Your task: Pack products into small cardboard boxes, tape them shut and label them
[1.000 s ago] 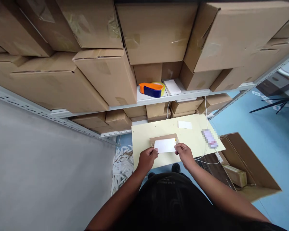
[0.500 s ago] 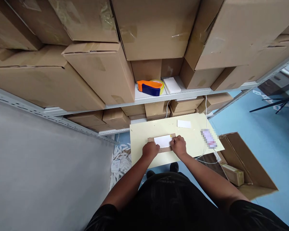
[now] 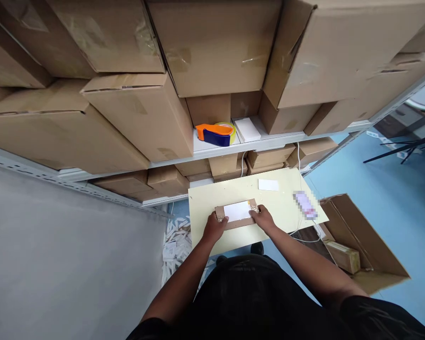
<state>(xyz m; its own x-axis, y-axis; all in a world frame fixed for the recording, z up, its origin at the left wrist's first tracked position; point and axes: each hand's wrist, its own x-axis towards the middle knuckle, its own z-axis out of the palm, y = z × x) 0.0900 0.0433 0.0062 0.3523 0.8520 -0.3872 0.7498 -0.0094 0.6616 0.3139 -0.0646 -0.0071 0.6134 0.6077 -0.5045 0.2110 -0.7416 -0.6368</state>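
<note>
A flat brown cardboard parcel [image 3: 241, 223] lies on a pale yellow table [image 3: 205, 200], with a white label [image 3: 237, 211] on its top. My left hand [image 3: 214, 227] presses on the parcel's left end, fingers curled over the edge. My right hand [image 3: 263, 218] rests on its right end, fingertips on the label's corner. Both hands grip the parcel from the sides.
A second white label [image 3: 268, 185] and a blurred device [image 3: 305, 205] with a white cable lie on the table. An orange-and-blue tape dispenser [image 3: 214, 134] sits on the shelf among cardboard boxes. An open carton [image 3: 361, 245] stands on the floor at right, white scraps [image 3: 175, 245] at left.
The white label went from being held up in both hands to lying flat on the brown parcel. My hands slid outward to the parcel's two ends.
</note>
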